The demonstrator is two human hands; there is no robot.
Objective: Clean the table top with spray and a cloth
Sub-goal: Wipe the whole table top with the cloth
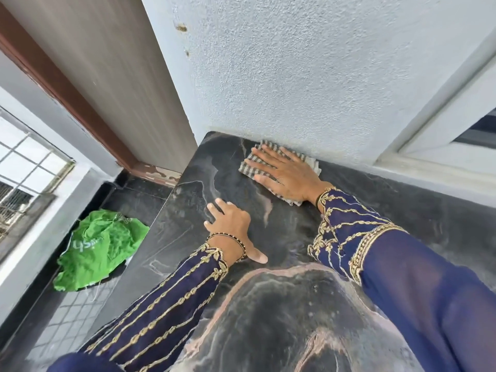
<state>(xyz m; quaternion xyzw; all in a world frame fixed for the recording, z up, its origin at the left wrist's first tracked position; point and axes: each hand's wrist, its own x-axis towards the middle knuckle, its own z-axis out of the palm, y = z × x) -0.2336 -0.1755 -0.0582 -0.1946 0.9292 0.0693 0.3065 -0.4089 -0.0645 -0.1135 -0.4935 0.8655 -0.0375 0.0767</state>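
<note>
The table top point(188, 205) is a dark marble slab with pale veins, set against a textured white wall. A striped grey-and-white cloth point(251, 163) lies flat at the slab's far edge, touching the wall. My right hand point(284, 171) presses flat on the cloth with fingers spread, covering most of it. My left hand point(232, 228) rests palm down on the bare marble nearer to me, fingers apart, holding nothing. No spray bottle is in view.
A crumpled green bag point(99, 245) lies on the dark floor left of the slab. A brown door frame point(80, 103) stands at the back left. A white window frame point(429, 146) sits on the wall at the right.
</note>
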